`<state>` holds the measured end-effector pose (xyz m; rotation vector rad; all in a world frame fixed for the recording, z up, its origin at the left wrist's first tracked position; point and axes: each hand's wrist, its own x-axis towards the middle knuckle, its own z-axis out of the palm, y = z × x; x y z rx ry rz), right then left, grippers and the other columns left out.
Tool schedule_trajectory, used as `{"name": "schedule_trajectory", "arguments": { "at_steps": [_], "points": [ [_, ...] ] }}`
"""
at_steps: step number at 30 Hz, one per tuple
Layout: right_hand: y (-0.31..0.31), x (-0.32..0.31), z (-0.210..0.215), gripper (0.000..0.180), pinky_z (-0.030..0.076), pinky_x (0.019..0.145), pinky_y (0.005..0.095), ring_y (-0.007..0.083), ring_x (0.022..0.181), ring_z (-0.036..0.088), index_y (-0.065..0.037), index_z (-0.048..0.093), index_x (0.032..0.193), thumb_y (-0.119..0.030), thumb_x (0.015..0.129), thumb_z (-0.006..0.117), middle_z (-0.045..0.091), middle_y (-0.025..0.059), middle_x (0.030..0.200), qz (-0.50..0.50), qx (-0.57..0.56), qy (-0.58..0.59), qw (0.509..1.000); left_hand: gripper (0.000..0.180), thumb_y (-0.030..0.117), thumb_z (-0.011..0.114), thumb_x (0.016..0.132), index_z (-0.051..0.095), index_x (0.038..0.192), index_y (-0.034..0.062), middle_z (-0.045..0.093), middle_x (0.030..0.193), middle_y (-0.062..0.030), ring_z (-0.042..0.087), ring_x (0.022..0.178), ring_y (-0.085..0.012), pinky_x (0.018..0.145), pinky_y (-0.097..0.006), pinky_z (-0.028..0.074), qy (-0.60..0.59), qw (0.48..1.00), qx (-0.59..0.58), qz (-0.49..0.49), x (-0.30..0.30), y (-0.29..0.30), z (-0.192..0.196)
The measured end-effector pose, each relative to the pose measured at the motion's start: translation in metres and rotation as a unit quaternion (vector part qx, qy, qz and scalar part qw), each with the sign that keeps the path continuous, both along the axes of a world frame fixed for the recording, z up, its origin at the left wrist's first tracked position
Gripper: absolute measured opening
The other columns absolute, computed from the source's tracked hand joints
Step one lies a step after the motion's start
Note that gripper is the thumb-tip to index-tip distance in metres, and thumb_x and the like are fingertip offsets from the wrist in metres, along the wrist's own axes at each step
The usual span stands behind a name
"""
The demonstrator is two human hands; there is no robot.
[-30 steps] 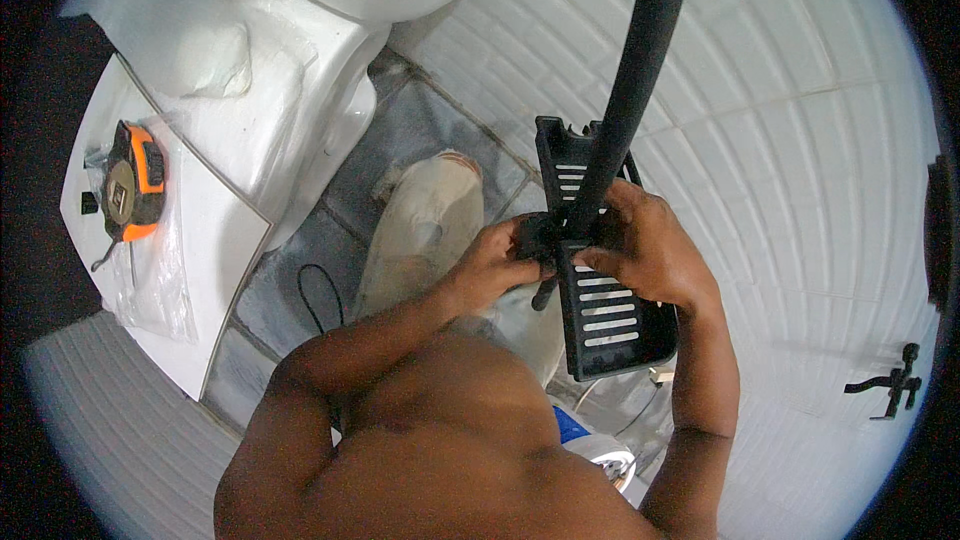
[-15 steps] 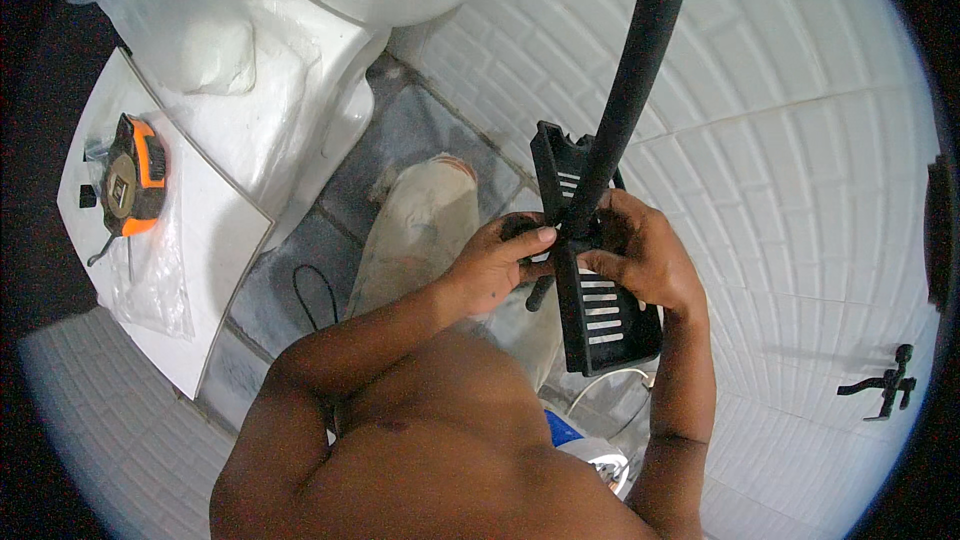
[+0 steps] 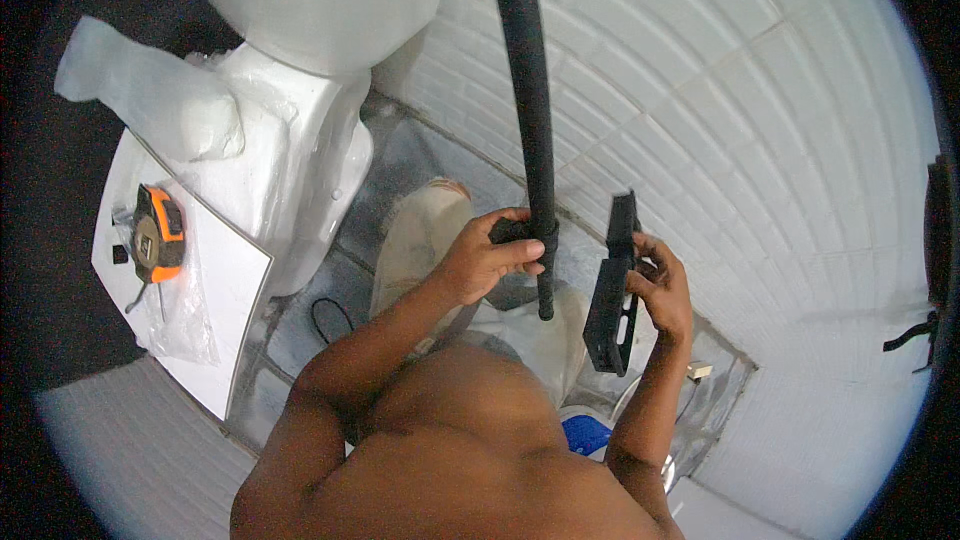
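Note:
A long black pole comes down from the top of the view, its lower end between my legs. The fingers of my left hand are closed around a dark, stubby fitting on the side of that pole. To the right, apart from the pole, my right hand grips a black slotted shelf by its side. The shelf is turned nearly edge-on, with a few of its slots showing. My right fingertips are partly hidden behind it.
At the left, a white board on the white toilet bears an orange and black tape measure and clear plastic. White tiled wall rises at the right. Something blue lies near my right forearm, and a black cord loop on the floor.
The black shelf has come away from the pole to the right in my right hand, turning more edge-on. My left hand stays at the fitting on the pole. The view has shifted.

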<state>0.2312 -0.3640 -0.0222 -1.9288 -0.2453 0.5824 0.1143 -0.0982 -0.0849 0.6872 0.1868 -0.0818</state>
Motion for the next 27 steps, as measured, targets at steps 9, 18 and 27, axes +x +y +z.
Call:
{"name": "schedule_trajectory", "arguments": {
  "at_steps": [9, 18, 27],
  "points": [
    [-0.220, 0.018, -0.197, 0.055, 0.055, 0.081, 0.0405, 0.0355, 0.093, 0.070, -0.002, 0.064, 0.118, -0.018, 0.069, 0.084, 0.070, 0.0221, 0.109, -0.076, -0.401, -0.135, 0.903, 0.025, 0.013, 0.070, 0.090, 0.062, 0.110, -0.0007, 0.066, 0.090, -0.0055, 0.064, 0.076, -0.0116, 0.071, -0.026, 0.054, -0.033, 0.973, 0.227, 0.016, -0.005, 0.003, 0.014],
    [-0.304, -0.049, -0.371, 0.045, 0.048, 0.092, 0.0508, 0.0440, 0.106, 0.059, 0.004, 0.064, 0.107, -0.016, 0.068, 0.074, 0.062, 0.0249, 0.117, -0.121, -0.531, -0.088, 0.834, 0.023, 0.013, 0.070, 0.090, 0.063, 0.107, -0.0020, 0.068, 0.089, -0.0065, 0.065, 0.072, -0.0119, 0.069, -0.027, 0.054, 0.020, 0.956, 0.272, 0.105, -0.014, -0.013, 0.021],
    [-0.290, -0.064, -0.393, 0.060, 0.049, 0.094, 0.0509, 0.0456, 0.111, 0.055, 0.010, 0.051, 0.123, -0.013, 0.071, 0.071, 0.057, 0.0335, 0.117, -0.188, -0.479, -0.011, 0.857, 0.029, 0.013, 0.071, 0.090, 0.061, 0.112, -0.0028, 0.067, 0.093, -0.0070, 0.064, 0.077, -0.0150, 0.072, -0.029, 0.055, -0.015, 0.980, 0.185, 0.068, -0.012, -0.001, 0.006]
  ]
}}
